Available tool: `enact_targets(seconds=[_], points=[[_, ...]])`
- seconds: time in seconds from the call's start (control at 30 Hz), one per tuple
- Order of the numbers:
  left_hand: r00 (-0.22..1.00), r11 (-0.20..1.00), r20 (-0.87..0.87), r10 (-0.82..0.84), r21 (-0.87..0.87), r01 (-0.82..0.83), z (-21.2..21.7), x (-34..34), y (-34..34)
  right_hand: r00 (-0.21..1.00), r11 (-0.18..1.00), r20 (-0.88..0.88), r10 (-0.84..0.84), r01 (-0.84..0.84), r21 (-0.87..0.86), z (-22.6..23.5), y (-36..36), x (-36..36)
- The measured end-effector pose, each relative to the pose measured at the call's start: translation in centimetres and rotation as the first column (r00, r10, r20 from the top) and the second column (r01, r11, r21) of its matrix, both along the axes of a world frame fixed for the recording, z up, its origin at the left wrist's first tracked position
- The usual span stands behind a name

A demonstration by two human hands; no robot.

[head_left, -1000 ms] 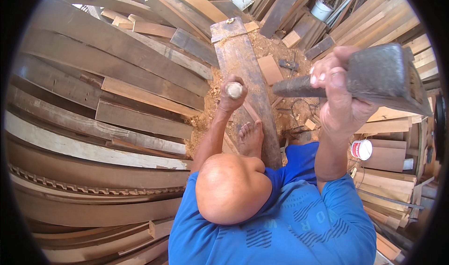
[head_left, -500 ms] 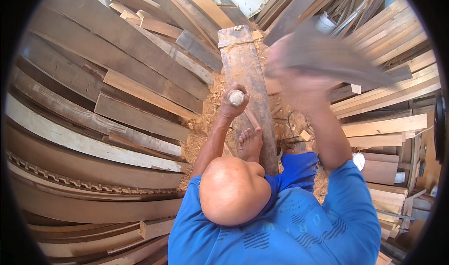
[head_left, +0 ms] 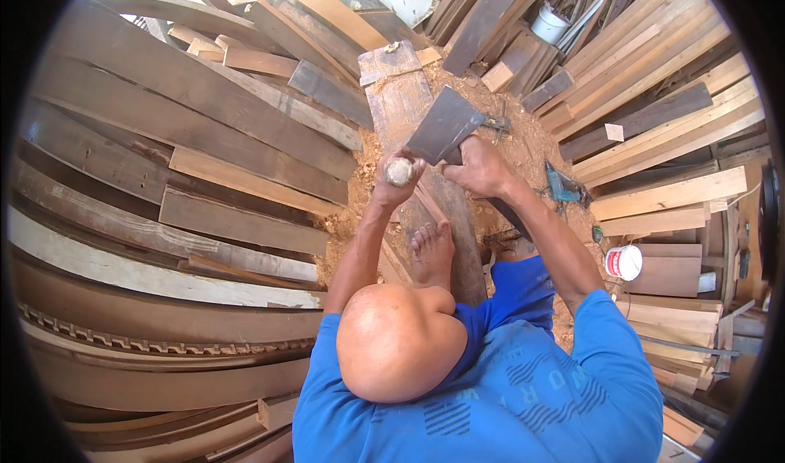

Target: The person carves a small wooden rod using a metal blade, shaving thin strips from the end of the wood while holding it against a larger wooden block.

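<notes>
My left hand [head_left: 392, 186] is wrapped round an upright chisel [head_left: 399, 171]; only the pale, battered butt of its handle shows, and the blade is hidden below. My right hand [head_left: 482, 168] grips a dark, flat-faced wooden mallet [head_left: 447, 123]. The mallet's broad face is just beyond and right of the chisel's butt; whether they touch I cannot tell. Beneath both hands, a narrow reddish wood strip [head_left: 430, 204] lies on a worn plank bench [head_left: 391, 107]. My bare foot [head_left: 432, 246] presses down beside my left hand, at the strip's near end.
Stacked boards [head_left: 245, 218] fill the left side, and lighter planks [head_left: 670, 201] crowd the right. Wood shavings [head_left: 347, 234] cover the floor round the bench. A white bucket [head_left: 549, 23] stands at the far right, a white tub [head_left: 624, 262] nearer. A blue-green tool [head_left: 562, 186] lies right of my arm.
My right hand and the mallet have swung left and inward from the right, to beside the chisel's butt. My left hand still grips the chisel. The whole view has shifted slightly.
</notes>
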State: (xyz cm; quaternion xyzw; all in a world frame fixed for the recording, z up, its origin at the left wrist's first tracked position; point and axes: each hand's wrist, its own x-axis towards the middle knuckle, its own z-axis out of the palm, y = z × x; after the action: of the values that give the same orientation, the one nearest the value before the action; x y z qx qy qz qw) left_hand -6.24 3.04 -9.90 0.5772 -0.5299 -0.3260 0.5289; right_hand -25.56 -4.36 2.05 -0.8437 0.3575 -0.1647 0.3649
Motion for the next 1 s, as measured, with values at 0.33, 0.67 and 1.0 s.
enact_targets(seconds=[0.33,0.67,1.0], points=[[0.986,0.986,-0.017,0.164,0.01,-0.164,-0.3,-1.6,-2.3,0.979,0.891,-0.127,-0.161,0.2,0.409,-17.7,-2.4,1.5],[0.938,0.969,0.341,-0.061,-0.207,0.138,7.7,-3.8,0.9,0.93,0.971,-0.361,0.064,0.027,0.24,-14.4,-2.3,2.7],[0.628,0.887,0.723,-0.288,-0.046,0.459,12.4,-8.2,1.8,0.932,0.347,0.347,-0.102,-0.294,0.891,-8.0,0.0,-5.9]])
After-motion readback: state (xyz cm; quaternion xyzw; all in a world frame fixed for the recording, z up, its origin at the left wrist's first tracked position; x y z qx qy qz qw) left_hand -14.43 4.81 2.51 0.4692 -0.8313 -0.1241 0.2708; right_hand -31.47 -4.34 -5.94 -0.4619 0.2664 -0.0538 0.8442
